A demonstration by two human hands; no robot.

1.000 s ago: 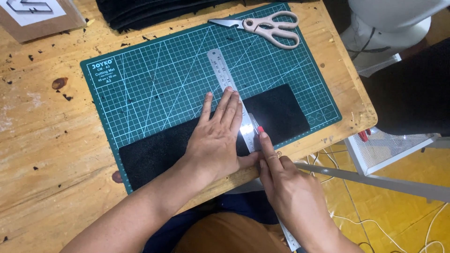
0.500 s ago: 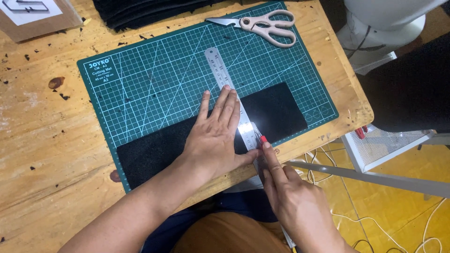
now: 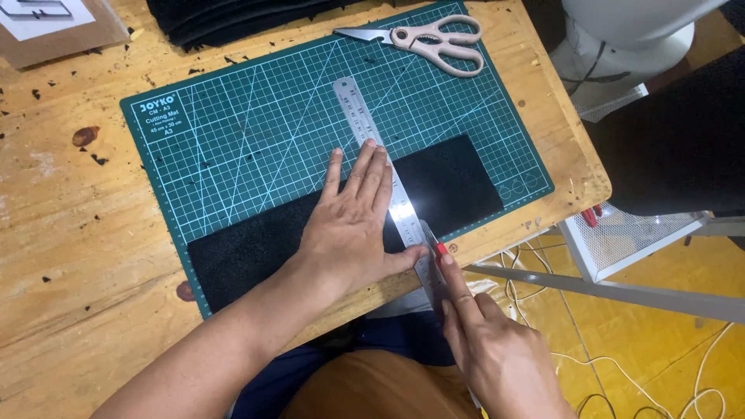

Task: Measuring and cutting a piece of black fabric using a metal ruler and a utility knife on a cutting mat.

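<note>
One flat steel ruler (image 3: 372, 147) lies diagonally across one strip of black felt-like fabric (image 3: 458, 182) on one green gridded cutting mat (image 3: 233, 140), all on the wooden worktop (image 3: 62, 233). Left hand (image 3: 353, 229) is spread flat, pinning ruler and fabric. Right hand (image 3: 497, 353) has its grip closed round one slim craft knife (image 3: 431, 252), blade against the ruler's edge near the mat's near side. One pair of cream-handled scissors (image 3: 427, 39) sits up top.

Left hand (image 3: 353, 233) flat, fingers spread (palm down); right hand (image 3: 497, 353) gripping, forefinger extended
</note>
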